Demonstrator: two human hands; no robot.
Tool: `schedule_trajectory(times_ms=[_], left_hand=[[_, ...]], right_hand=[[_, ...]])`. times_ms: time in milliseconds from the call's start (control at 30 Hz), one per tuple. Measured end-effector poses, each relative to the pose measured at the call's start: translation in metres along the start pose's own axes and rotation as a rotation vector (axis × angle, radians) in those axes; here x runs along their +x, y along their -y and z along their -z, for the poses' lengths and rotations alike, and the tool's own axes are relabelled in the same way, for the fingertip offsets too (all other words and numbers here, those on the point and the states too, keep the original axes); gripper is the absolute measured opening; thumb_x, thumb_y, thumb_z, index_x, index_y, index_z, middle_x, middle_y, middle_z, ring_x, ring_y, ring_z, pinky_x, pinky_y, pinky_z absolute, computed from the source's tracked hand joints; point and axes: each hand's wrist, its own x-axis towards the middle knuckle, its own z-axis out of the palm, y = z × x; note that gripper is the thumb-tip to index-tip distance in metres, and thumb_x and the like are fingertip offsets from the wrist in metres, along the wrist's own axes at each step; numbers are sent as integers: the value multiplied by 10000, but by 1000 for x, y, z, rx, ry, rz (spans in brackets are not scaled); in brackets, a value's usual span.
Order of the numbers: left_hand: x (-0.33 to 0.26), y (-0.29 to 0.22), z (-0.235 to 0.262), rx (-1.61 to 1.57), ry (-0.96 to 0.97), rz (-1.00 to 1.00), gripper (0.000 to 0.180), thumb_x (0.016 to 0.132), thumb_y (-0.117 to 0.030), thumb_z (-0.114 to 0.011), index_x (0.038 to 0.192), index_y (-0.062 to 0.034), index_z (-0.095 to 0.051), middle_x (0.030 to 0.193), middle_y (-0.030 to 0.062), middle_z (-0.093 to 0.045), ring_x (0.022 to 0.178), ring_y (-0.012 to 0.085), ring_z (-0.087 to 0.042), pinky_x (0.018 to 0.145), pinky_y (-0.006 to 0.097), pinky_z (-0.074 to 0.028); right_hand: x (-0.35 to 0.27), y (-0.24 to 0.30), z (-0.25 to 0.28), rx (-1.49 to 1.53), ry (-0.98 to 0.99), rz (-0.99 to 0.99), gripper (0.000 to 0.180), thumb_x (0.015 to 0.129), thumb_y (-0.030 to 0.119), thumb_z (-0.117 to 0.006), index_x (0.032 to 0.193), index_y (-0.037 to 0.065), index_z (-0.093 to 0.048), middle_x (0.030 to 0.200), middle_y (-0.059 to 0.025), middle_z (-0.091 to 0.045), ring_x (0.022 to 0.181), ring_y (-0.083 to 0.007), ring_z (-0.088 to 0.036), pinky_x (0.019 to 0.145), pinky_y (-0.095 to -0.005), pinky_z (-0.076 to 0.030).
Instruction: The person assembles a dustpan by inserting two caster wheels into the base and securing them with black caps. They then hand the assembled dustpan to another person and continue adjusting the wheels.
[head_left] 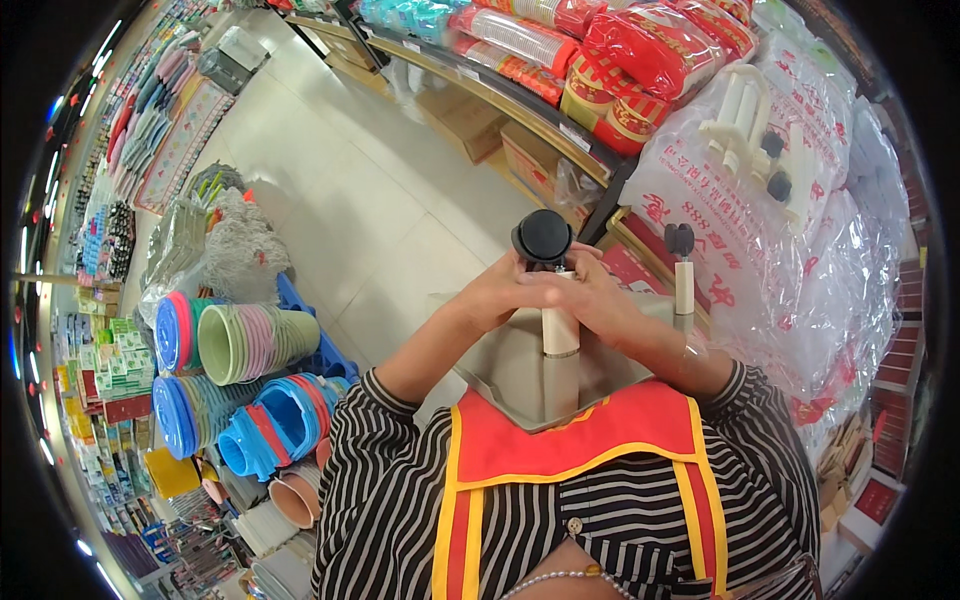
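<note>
Fingers of the left hand [497, 292] and right hand [590, 296] clench together around the cream plastic leg [560, 330] just under its black caster wheel [542, 236]. At six o'clock, the beige panel [510, 370] rests against the chest. Stacked pastel plastic basins [255, 342] lie at nine o'clock.

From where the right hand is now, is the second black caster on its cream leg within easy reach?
Probably yes. The right hand rests on the leg with the black caster, and the second caster stands just to its right with nothing between them.
</note>
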Motion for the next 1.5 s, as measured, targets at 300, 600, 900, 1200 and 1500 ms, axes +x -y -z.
schedule_trajectory(times_ms=[300,600,900,1200,1500], left_hand=[[11,-21,1,-130,35,385,624,795,-415,-579,1219,36,-505,1159,179,-573,1028,240,-579,839,316,-481],[22,-19,-30,-156,-52,201,435,797,-242,-611,1134,30,-562,1151,189,-597,1042,229,-586,911,340,-471],[14,-34,-42,8,-24,323,353,797,-191,-543,1074,22,-589,1024,131,-639,888,173,-608,737,271,-504],[1,-13,-48,-27,-46,172,316,815,-200,-577,1053,1,-629,957,85,-643,836,120,-589,684,236,-481],[-6,2,-49,-65,-14,206,335,835,-207,-575,1087,12,-601,1027,103,-636,942,154,-592,828,276,-476]], right_hand=[[-7,15,2,479,135,-129,307,860,260,-655,1026,25,-548,821,-65,-629,681,-131,-611,603,-244,-480],[-18,-8,18,342,212,23,313,924,263,-594,1073,-11,-584,897,-70,-658,840,-118,-622,735,-251,-492],[-32,-13,19,382,331,84,273,981,238,-491,1103,9,-573,924,-58,-649,906,-132,-602,830,-277,-468],[-40,-12,18,278,359,-1,266,960,225,-535,1097,0,-567,930,-65,-651,896,-138,-611,810,-272,-479],[-47,-26,17,311,393,-40,250,956,200,-534,1103,-2,-557,941,-70,-651,916,-143,-609,833,-285,-477]])
